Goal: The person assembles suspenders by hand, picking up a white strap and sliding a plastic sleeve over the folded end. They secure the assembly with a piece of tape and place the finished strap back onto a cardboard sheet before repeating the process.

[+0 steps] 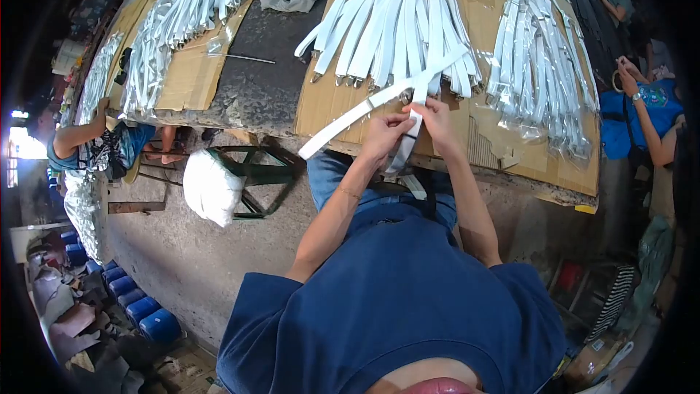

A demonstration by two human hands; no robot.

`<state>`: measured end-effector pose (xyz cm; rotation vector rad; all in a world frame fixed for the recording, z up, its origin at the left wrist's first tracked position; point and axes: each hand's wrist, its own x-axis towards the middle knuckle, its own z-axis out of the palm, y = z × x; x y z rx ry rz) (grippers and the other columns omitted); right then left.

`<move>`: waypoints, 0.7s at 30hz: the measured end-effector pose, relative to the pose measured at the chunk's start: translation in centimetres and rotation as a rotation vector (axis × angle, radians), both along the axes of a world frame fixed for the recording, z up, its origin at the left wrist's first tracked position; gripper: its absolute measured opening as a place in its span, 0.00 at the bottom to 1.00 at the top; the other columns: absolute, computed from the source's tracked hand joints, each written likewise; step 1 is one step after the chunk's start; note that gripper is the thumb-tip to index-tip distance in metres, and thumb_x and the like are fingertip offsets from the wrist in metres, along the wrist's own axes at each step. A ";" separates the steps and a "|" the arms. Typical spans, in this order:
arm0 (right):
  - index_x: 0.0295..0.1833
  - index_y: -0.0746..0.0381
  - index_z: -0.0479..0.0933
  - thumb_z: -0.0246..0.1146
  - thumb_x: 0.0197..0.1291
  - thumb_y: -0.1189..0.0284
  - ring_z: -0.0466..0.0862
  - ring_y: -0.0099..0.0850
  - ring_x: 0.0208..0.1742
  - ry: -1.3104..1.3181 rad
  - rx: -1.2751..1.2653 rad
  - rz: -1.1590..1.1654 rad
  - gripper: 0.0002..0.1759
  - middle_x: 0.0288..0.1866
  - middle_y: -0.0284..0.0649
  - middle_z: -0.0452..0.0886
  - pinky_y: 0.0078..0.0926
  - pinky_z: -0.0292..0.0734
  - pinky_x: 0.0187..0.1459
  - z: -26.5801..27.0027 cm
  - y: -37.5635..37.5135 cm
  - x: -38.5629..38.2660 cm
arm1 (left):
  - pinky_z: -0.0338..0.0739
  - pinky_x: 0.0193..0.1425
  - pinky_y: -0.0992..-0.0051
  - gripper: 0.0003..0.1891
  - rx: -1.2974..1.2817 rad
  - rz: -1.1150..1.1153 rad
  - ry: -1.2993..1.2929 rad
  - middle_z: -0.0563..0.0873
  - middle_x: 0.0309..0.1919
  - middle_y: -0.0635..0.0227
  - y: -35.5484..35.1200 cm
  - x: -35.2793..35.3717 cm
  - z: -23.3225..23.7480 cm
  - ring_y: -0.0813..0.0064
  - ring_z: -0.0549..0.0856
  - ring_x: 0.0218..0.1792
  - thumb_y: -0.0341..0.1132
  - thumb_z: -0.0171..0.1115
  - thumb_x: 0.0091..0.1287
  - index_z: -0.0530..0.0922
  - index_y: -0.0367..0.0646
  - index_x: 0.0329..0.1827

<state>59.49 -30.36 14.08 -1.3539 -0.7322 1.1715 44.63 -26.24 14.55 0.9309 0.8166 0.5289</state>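
Observation:
Near the front edge of the table, my left hand and my right hand are close together, fingers pinched on a white belt. One end of this belt sticks out to the left, and another part hangs down between my hands over the table edge. A dark loop or keeper shows on the strap. Just beyond my hands lies a fanned bundle of white belts with metal ends, spread on brown cardboard. My fingertips partly cover the piece of belt they hold.
More white belts in clear plastic lie at the right, and another bundle lies at the left. A thin rod and a grey cloth are on the table. A white sack rests on a green stool. People sit at both sides.

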 end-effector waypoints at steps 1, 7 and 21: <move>0.44 0.65 0.78 0.58 0.63 0.70 0.80 0.23 0.38 -0.210 -0.009 0.102 0.10 0.38 0.36 0.82 0.20 0.74 0.37 -0.3 -0.2 0.1 | 0.71 0.29 0.84 0.10 0.029 0.015 -0.003 0.84 0.29 0.68 0.3 0.4 0.0 0.84 0.79 0.27 0.30 0.65 0.62 0.81 0.30 0.41; 0.42 0.66 0.78 0.60 0.63 0.70 0.79 0.20 0.30 0.196 0.018 -0.172 0.10 0.34 0.34 0.81 0.16 0.72 0.34 1.2 0.6 0.9 | 0.68 0.28 0.86 0.09 0.052 -0.012 0.035 0.83 0.29 0.71 0.4 1.3 -0.2 0.87 0.76 0.25 0.31 0.64 0.63 0.82 0.32 0.40; 0.38 0.66 0.78 0.62 0.62 0.72 0.73 0.15 0.28 0.112 0.100 -0.061 0.07 0.29 0.29 0.78 0.13 0.68 0.32 1.8 -2.3 2.4 | 0.75 0.33 0.81 0.08 -0.243 0.166 -0.291 0.85 0.31 0.65 -1.3 4.6 0.6 0.80 0.82 0.27 0.32 0.63 0.65 0.81 0.34 0.40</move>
